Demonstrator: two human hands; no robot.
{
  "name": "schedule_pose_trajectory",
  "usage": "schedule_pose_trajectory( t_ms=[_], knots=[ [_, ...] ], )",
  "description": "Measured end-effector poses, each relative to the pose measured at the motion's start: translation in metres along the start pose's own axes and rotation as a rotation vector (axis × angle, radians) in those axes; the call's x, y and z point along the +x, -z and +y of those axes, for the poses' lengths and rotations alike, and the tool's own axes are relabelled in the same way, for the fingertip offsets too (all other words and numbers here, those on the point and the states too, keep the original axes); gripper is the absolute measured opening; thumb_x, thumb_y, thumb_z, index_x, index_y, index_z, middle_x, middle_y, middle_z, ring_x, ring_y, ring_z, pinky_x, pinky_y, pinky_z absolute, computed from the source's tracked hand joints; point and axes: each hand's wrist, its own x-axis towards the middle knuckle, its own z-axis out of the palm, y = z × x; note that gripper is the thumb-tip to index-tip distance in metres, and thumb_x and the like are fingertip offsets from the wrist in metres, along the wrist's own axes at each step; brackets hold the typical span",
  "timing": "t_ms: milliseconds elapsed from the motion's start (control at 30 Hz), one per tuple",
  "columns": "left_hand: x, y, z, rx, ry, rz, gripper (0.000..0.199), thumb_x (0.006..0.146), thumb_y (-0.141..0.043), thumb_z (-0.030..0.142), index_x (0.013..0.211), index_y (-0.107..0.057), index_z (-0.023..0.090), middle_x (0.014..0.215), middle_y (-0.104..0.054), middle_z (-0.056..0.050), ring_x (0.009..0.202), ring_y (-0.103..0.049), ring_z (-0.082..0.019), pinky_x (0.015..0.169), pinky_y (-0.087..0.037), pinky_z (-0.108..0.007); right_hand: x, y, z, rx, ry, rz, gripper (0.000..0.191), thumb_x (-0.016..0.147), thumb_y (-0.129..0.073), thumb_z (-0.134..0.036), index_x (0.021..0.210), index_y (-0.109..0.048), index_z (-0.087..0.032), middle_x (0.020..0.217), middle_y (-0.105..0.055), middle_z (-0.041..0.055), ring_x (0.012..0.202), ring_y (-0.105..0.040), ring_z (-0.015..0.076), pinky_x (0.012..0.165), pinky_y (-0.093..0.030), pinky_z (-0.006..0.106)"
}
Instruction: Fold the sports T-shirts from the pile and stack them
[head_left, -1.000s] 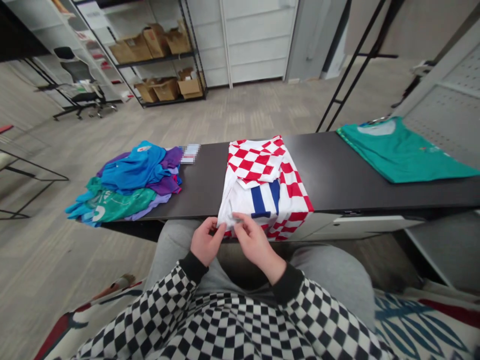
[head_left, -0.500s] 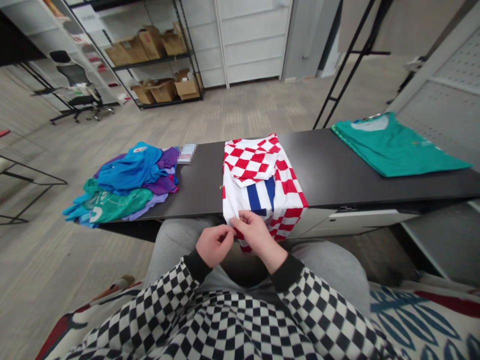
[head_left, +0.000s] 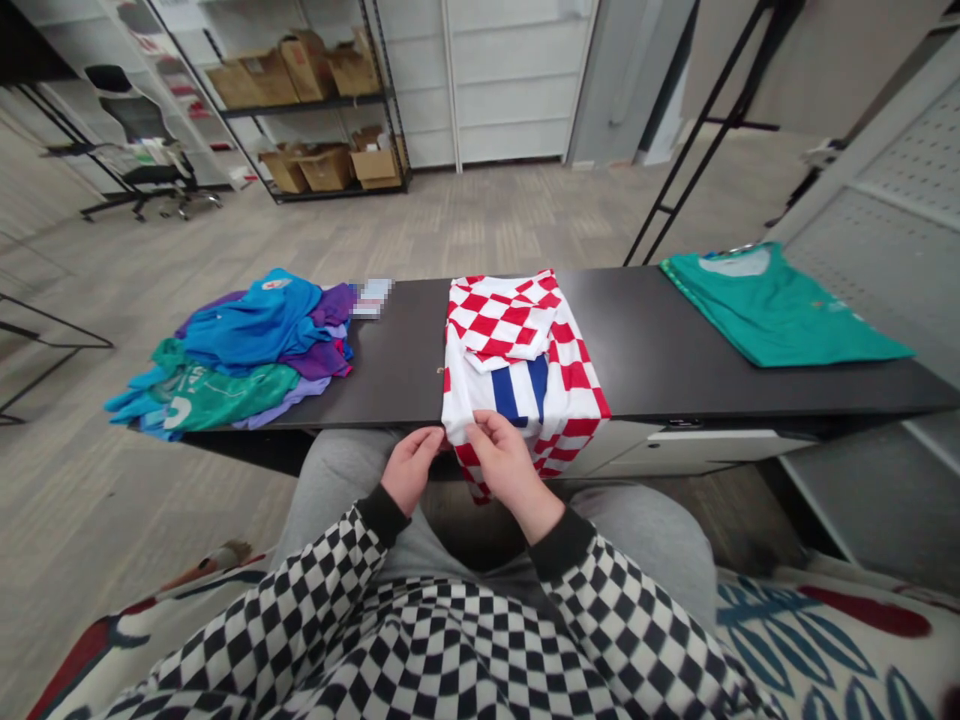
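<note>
Over the table [head_left: 390,385], left hand [head_left: 409,468] and right hand [head_left: 511,472] apparently pinch a checkered jersey [head_left: 574,375].

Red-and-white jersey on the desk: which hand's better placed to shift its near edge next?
Right, probably. The right hand lies over the near end of the red-and-white checkered jersey, its fingers on the fabric. The left hand only reaches the jersey's left edge.
</note>
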Motion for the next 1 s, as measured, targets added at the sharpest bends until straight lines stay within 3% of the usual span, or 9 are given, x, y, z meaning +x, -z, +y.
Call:
schedule_pose_trajectory(
  t_ms=[67,200,300,467,567,700,900,1000],
  knots=[
    [-0.002,-0.002,-0.001,-0.027,0.002,-0.015,0.054,0.088,-0.089,0.065,0.113,-0.084,0.017,0.113,-0.086,-0.012,0.106,-0.078,-0.025,0.107,-0.060,-0.041,0.003,0.002,-0.001,0.048,-0.045,0.019,0.037,0.093,-0.073,-0.058,0.112,-0.069,-0.026,0.093,-0.075,0.0017,0.080,-0.068,0.0204,0.080,-0.059,0.035],
    [-0.008,-0.013,0.004,-0.155,0.025,-0.047,0.057,0.086,-0.092,0.065,0.118,-0.084,0.018,0.121,-0.085,-0.012,0.113,-0.078,-0.025,0.111,-0.059,-0.042,0.010,0.006,-0.006,0.133,-0.073,0.015,0.036,0.088,-0.073,-0.056,0.108,-0.067,-0.027,0.104,-0.078,0.0032,0.097,-0.073,0.0238,0.092,-0.062,0.039],
    [-0.014,-0.027,0.013,-0.272,0.077,-0.091,0.061,0.082,-0.094,0.068,0.116,-0.083,0.018,0.119,-0.085,-0.013,0.109,-0.079,-0.025,0.106,-0.061,-0.041,0.012,0.009,-0.015,0.107,-0.087,0.014,0.042,0.088,-0.073,-0.062,0.108,-0.066,-0.027,0.109,-0.080,0.0069,0.103,-0.075,0.0268,0.095,-0.063,0.041],
    [-0.014,-0.044,0.025,-0.387,0.138,-0.100,0.054,0.077,-0.100,0.057,0.108,-0.081,0.018,0.106,-0.084,-0.010,0.094,-0.076,-0.020,0.090,-0.062,-0.034,0.009,0.016,-0.022,-0.005,-0.099,-0.083,0.054,0.085,-0.081,-0.067,0.117,-0.068,-0.025,0.098,-0.080,0.0051,0.085,-0.074,0.0235,0.081,-0.062,0.038],
    [-0.010,-0.046,0.024,-0.344,0.152,-0.053,0.049,0.076,-0.100,0.054,0.100,-0.078,0.017,0.092,-0.080,-0.005,0.080,-0.071,-0.016,0.079,-0.060,-0.030,0.007,0.020,-0.018,-0.129,-0.025,-0.031,0.044,0.094,-0.074,-0.064,0.111,-0.067,-0.024,0.093,-0.078,0.0030,0.078,-0.069,0.0209,0.073,-0.058,0.034],
    [-0.007,-0.044,0.014,-0.225,0.081,0.005,0.047,0.083,-0.094,0.058,0.097,-0.076,0.017,0.085,-0.075,-0.002,0.070,-0.063,-0.012,0.070,-0.054,-0.027,0.007,0.023,-0.013,-0.169,0.054,0.024,0.036,0.102,-0.068,-0.056,0.116,-0.067,-0.024,0.099,-0.079,0.0044,0.083,-0.071,0.0218,0.077,-0.058,0.034],
    [-0.013,-0.044,0.007,-0.099,-0.077,0.118,0.041,0.087,-0.091,0.055,0.096,-0.073,0.019,0.087,-0.075,-0.001,0.077,-0.064,-0.014,0.077,-0.053,-0.027,0.007,0.025,-0.016,-0.267,0.058,0.122,0.035,0.100,-0.069,-0.054,0.113,-0.073,-0.021,0.097,-0.080,0.0064,0.081,-0.069,0.0225,0.077,-0.056,0.035],
    [-0.015,-0.047,0.005,-0.065,-0.043,0.037,0.043,0.089,-0.088,0.059,0.102,-0.076,0.020,0.096,-0.080,-0.004,0.088,-0.071,-0.019,0.086,-0.057,-0.031,0.005,0.025,-0.018,-0.325,0.082,0.139,0.035,0.102,-0.066,-0.054,0.113,-0.073,-0.021,0.097,-0.079,0.0067,0.082,-0.069,0.0224,0.079,-0.055,0.035]
  ],
)
